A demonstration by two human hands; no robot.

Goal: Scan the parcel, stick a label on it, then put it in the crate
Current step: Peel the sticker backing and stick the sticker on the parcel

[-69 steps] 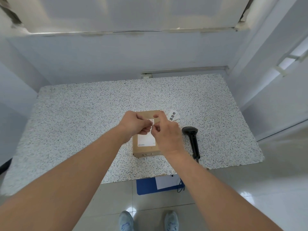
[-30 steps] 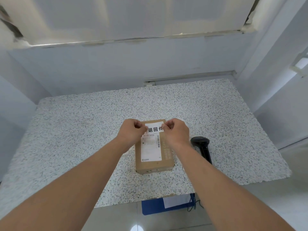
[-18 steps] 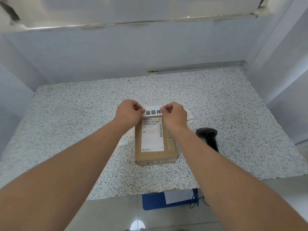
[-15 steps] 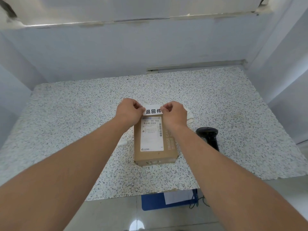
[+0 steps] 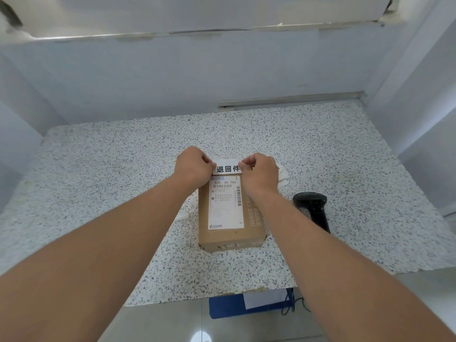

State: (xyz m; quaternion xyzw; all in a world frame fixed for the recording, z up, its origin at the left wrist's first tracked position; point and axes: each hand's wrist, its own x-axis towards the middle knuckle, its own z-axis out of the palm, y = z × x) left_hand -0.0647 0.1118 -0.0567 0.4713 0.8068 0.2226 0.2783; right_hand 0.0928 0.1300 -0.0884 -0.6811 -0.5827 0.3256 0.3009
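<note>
A brown cardboard parcel (image 5: 229,234) lies flat on the speckled table (image 5: 98,183), with a white shipping slip on its top face. Over its far end I hold a white label (image 5: 227,167) printed with black characters. My left hand (image 5: 192,169) pinches the label's left end and my right hand (image 5: 260,172) pinches its right end. The label sits level just above the shipping slip, at the parcel's far edge. Whether it touches the cardboard I cannot tell. A blue crate (image 5: 246,304) shows on the floor below the table's front edge.
A black handheld scanner (image 5: 314,206) lies on the table right of the parcel, its cable hanging near the crate. White paper strips (image 5: 282,177) lie behind my right hand. A small white scrap (image 5: 182,215) sits left of the parcel. Walls enclose the table on three sides.
Earlier my hands were peeling the label close together over the parcel. They have since spread apart, stretching the label flat, and moved it to the parcel's far end.
</note>
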